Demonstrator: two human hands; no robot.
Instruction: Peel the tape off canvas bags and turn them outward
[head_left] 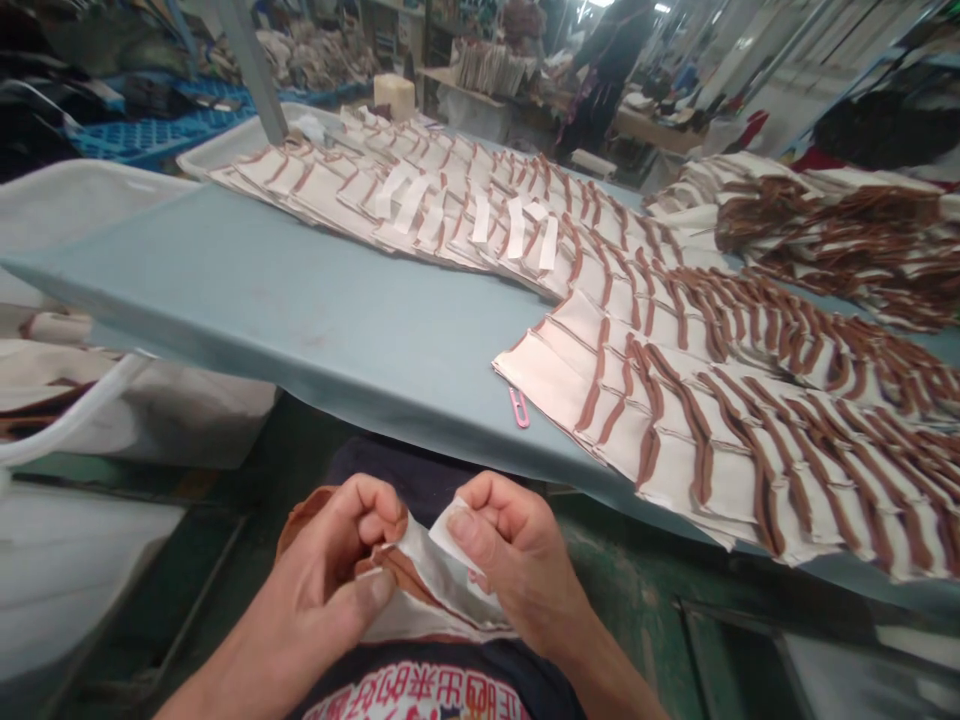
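Note:
Low in the head view, a white and brown fabric piece (420, 592) is stretched between my hands, close to my body. My left hand (334, 575) pinches its brown-edged side, thumb on top and fingers curled. Opposite it, my right hand (517, 560) grips a white flap at the upper right, thumb pressed against the curled fingers. Whether that flap is part of the same fabric cannot be made out. A small pink tool (519, 407), perhaps thread snips, lies on the table beyond my hands, partly beside the nearest fabric stack.
The blue-covered table (300, 320) spans the view ahead. Overlapping rows of white and brown fabric pieces (675, 390) cover its right side, with several white strips (480, 218) on top. Bins (90, 185) stand at the left. A person (607, 70) is in the background.

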